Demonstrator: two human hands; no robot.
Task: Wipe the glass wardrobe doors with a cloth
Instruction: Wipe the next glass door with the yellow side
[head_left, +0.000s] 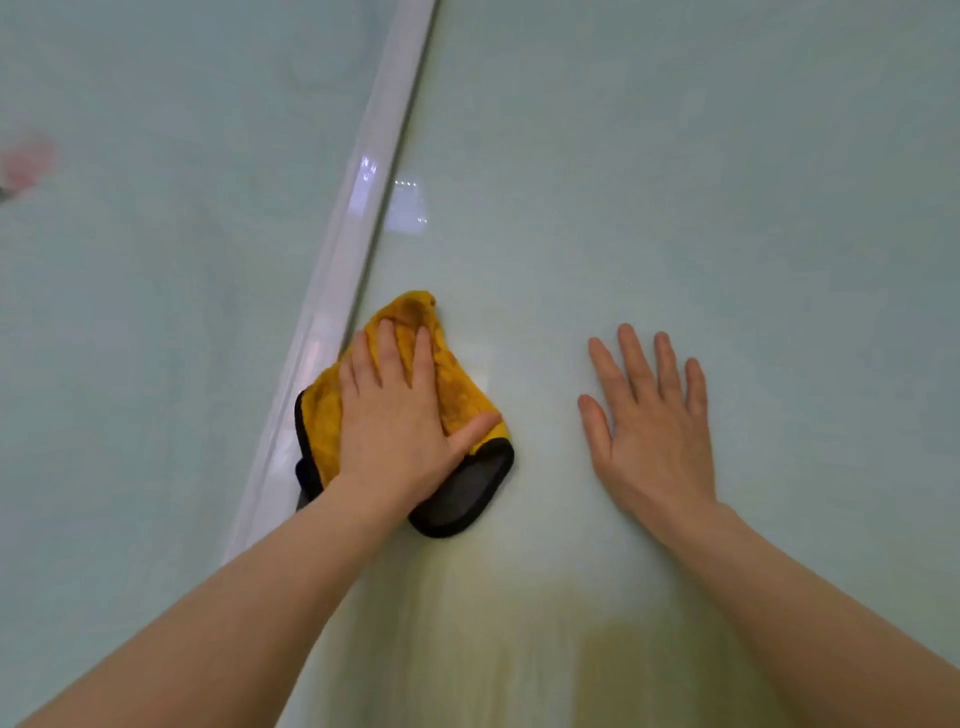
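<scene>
The person is wiping mid-task: the left hand (397, 415) is pressing flat on the yellow cloth (452, 384), fingers straight and spread over it, thumb out to the side, not curled round it, so it is pushing the cloth rather than gripping it. The cloth, yellow with a dark grey underside and black edging, is lying bunched against the right-hand glass door (675, 182), touching or just beside the white frame strip (353, 223) that is dividing it from the left-hand glass door (156, 312). The right hand (649, 431) is resting open on the same pane, palm flat, fingers splayed, holding nothing, well apart from the cloth, likely bracing. Progress is hard to judge: no streaks, wet trails or dirt are showing on either pane, so the wiped area cannot be told. Judging by position, the left edge of the right-hand door is being worked now; the rest of that pane and the left-hand door are probably remaining, though this is uncertain.
</scene>
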